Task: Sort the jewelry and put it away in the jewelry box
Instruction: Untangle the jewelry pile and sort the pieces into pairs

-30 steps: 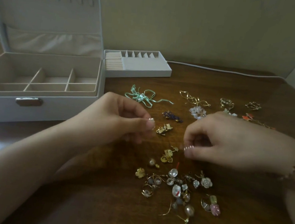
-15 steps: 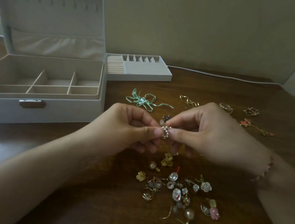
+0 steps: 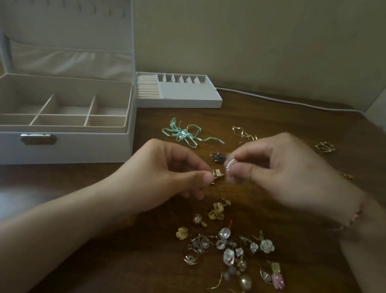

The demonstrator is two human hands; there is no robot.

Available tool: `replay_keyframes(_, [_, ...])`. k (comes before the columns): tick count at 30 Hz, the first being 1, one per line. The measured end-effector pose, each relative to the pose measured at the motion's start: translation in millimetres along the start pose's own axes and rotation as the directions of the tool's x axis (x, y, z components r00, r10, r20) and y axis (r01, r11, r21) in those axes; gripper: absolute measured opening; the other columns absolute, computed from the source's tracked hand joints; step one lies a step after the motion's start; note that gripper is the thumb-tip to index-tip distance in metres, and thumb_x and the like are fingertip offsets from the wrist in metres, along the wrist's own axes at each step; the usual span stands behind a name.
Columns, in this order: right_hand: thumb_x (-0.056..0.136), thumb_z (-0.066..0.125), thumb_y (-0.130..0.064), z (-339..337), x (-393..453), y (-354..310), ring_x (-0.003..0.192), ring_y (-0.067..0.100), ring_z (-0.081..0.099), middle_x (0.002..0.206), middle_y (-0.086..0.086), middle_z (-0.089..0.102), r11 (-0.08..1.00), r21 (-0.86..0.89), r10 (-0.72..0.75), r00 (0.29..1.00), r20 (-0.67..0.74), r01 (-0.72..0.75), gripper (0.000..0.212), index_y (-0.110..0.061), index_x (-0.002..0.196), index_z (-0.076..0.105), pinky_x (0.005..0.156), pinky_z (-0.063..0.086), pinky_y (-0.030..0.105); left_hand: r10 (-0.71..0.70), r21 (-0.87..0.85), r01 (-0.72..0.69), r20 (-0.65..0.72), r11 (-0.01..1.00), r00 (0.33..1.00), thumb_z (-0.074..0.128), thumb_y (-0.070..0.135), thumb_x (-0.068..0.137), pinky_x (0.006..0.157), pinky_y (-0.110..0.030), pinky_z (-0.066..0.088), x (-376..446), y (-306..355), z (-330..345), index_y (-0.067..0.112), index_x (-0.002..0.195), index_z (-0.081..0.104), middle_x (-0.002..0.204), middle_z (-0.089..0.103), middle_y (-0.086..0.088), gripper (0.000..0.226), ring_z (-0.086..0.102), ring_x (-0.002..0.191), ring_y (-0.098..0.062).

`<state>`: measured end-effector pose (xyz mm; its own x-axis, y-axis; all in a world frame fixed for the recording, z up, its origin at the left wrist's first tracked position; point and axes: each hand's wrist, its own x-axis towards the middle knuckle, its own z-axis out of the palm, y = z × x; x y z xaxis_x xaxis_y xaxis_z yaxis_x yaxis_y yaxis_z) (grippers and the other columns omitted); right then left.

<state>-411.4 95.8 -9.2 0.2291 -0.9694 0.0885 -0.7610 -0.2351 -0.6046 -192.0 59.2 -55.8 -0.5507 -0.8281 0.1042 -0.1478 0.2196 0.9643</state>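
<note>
Hands (image 3: 172, 168) now apart, ring (image 3: 230, 163) rightward

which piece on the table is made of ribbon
The mint-green bow, lying just in front of the tray. The other loose pieces look like metal, pearl or stone; it alone is ribbon loops.
</note>
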Motion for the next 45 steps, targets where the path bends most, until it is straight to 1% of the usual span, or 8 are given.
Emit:
replay_keyframes(3, [0.085,0.071,-0.028,-27,5,26,0.07,-0.01,0.06,0.08,-0.022,0.068,0.979,-0.161,0.094,0.982,-0.163,-0.121,0.01,-0.035,0.078,0.072,0.067,0.043,0.014,0.128,0.29,-0.118,-0.015,0.95,0.992,0.072,0.046,0.08,0.074,-0.024,0.059,-2,-3,0,0.032,0.089,0.077,0.088,0.076,0.008,0.017,0.072,0.082,-0.011])
replay_keyframes(6, [0.085,0.072,-0.029,-41,8,49,0.053,-0.007,0.058,0.069,-0.013,0.069,0.932,-0.253,0.23,0.964,-0.135,-0.258,0.008,-0.036,0.082,0.07,0.059,0.041,0.017,0.344,0.503,-0.314,0.036,0.805,0.938,0.071,0.031,0.088,0.079,-0.022,0.055,-4,-2,4,0.028,0.098,0.076,0.1,0.068,0.015,0.012,0.067,0.094,-0.01])
replay_keyframes(11, [0.083,0.074,-0.029,-36,11,54,0.061,-0.002,0.066,0.068,-0.017,0.071,0.929,-0.279,0.255,0.967,0.009,-0.242,0.007,-0.035,0.082,0.07,0.052,0.042,0.009,0.404,0.497,-0.389,0.083,0.775,0.911,0.073,0.019,0.09,0.071,-0.021,0.055,-4,-5,1,0.02,0.1,0.077,0.106,0.065,0.014,0.011,0.066,0.089,-0.012])
replay_keyframes(16, [0.082,0.074,-0.033,-24,13,46,0.069,-0.001,0.066,0.074,-0.016,0.071,0.938,-0.285,0.228,0.971,0.077,-0.198,0.007,-0.038,0.081,0.069,0.063,0.053,0.02,0.386,0.527,-0.409,0.159,0.745,0.909,0.068,0.014,0.093,0.076,-0.028,0.055,-1,-7,-2,0.022,0.104,0.076,0.103,0.067,0.014,0.016,0.066,0.094,-0.013])
replay_keyframes(27, [0.084,0.068,-0.043,-18,0,22,0.075,-0.002,0.055,0.078,-0.017,0.059,0.855,-0.513,0.08,0.997,-0.004,-0.071,0.029,-0.041,0.112,0.063,0.072,0.052,0.03,0.334,0.572,-0.384,0.195,0.725,0.922,0.069,0.018,0.091,0.063,-0.022,0.048,-2,-9,-8,0.028,0.104,0.076,0.079,0.062,0.011,0.017,0.06,0.075,-0.014])
replay_keyframes(30, [0.08,0.072,-0.044,-10,-6,6,0.081,-0.004,0.053,0.082,-0.02,0.057,0.921,-0.371,-0.043,0.976,0.214,0.122,0.031,-0.048,0.11,0.064,0.066,0.045,0.02,0.304,0.559,-0.373,0.217,0.74,0.928,0.068,0.019,0.089,0.059,-0.024,0.049,-3,-7,-8,0.03,0.102,0.076,0.078,0.065,0.013,0.019,0.062,0.071,-0.015])
replay_keyframes(34, [0.083,0.07,-0.041,5,-6,-7,0.091,-0.004,0.05,0.097,-0.021,0.053,0.897,-0.384,-0.069,0.927,0.369,0.22,0.034,-0.05,0.114,0.062,0.079,0.049,0.029,0.289,0.561,-0.338,0.177,0.756,0.941,0.062,0.017,0.085,0.051,-0.011,0.041,-4,-6,-9,0.035,0.095,0.076,0.064,0.062,0.017,0.025,0.06,0.057,-0.008])
replay_keyframes(45, [0.085,0.068,-0.039,9,-2,-3,0.092,-0.003,0.051,0.097,-0.022,0.054,0.916,-0.335,-0.12,0.946,0.301,0.222,0.011,-0.038,0.096,0.07,0.083,0.047,0.029,0.236,0.513,-0.308,0.203,0.801,0.95,0.063,0.021,0.088,0.047,-0.016,0.036,-7,-5,-5,0.032,0.094,0.075,0.054,0.054,0.009,0.017,0.047,0.046,-0.011])
